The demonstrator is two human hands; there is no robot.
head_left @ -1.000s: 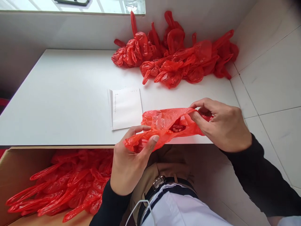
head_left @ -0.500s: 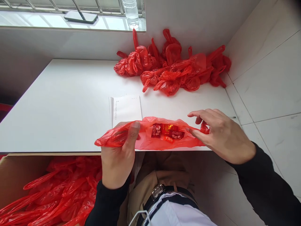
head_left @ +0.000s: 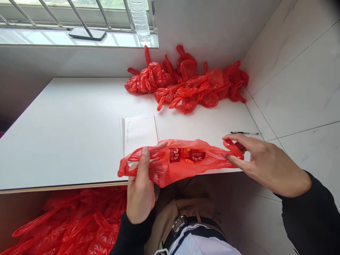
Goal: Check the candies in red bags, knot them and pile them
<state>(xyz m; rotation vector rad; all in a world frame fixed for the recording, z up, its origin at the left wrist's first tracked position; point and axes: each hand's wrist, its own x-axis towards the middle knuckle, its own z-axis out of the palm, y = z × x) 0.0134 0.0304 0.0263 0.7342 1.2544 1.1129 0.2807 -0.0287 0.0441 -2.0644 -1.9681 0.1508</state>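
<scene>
A thin red plastic bag [head_left: 183, 170] is stretched between my two hands at the table's front edge. Through its open mouth several small red and dark-red wrapped packets [head_left: 187, 155] show inside. My left hand [head_left: 142, 187] grips the left end, thumb on top and fingers partly covered by the plastic. My right hand [head_left: 261, 156] pinches the bag's right handle between thumb and fingers.
Several knotted red bags [head_left: 186, 85] are heaped against the wall at the back of the white table [head_left: 66, 134]. A notebook [head_left: 140, 132] and a pen [head_left: 244, 133] lie on it. A box of red bags [head_left: 74, 219] stands below left. A phone [head_left: 87, 33] and bottle [head_left: 140, 21] rest on the sill.
My right hand has moved right and now pinches the bag's handle. My left hand has also shifted right, and the bag is drawn out between them. The view has tilted up slightly.
</scene>
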